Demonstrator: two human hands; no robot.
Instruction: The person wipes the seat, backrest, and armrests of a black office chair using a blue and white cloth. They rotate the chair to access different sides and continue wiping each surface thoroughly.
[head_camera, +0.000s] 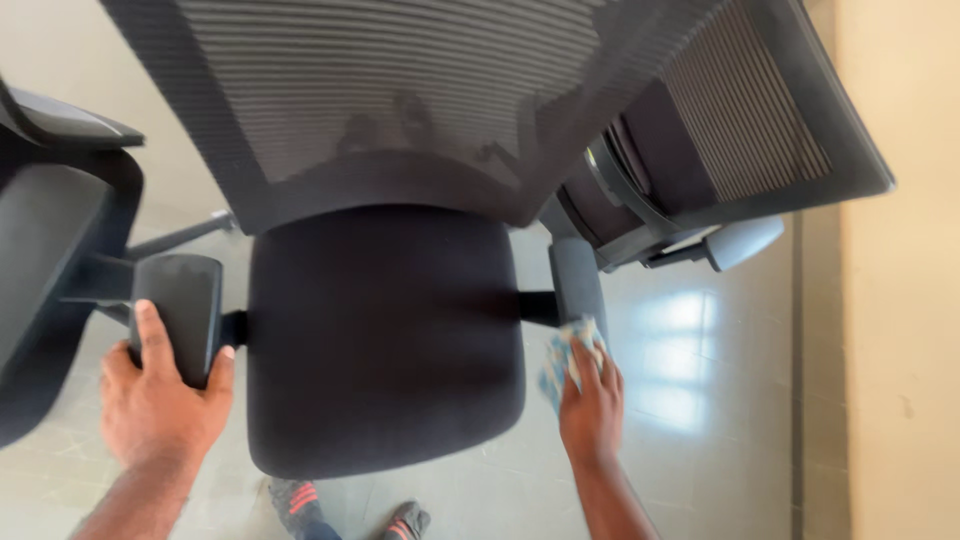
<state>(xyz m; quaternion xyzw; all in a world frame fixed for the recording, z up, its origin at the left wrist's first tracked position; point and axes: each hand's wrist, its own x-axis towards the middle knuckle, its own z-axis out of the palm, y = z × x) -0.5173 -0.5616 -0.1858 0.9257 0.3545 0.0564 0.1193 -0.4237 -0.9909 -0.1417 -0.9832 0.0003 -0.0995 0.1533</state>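
A black office chair with a mesh back (400, 90) and a dark fabric seat (385, 335) fills the middle of the view. My left hand (160, 395) grips the front end of the chair's left armrest (180, 300), thumb on top. My right hand (590, 395) presses a pale blue-and-white cloth (570, 350) against the front end of the right armrest (577, 280).
Another black chair (50, 250) stands close on the left, and a third mesh-backed chair (720, 150) stands at the right behind the first. Glossy grey floor tiles (700, 400) lie below, a beige wall (900, 300) runs along the right. My feet in dark sandals (300, 505) show under the seat.
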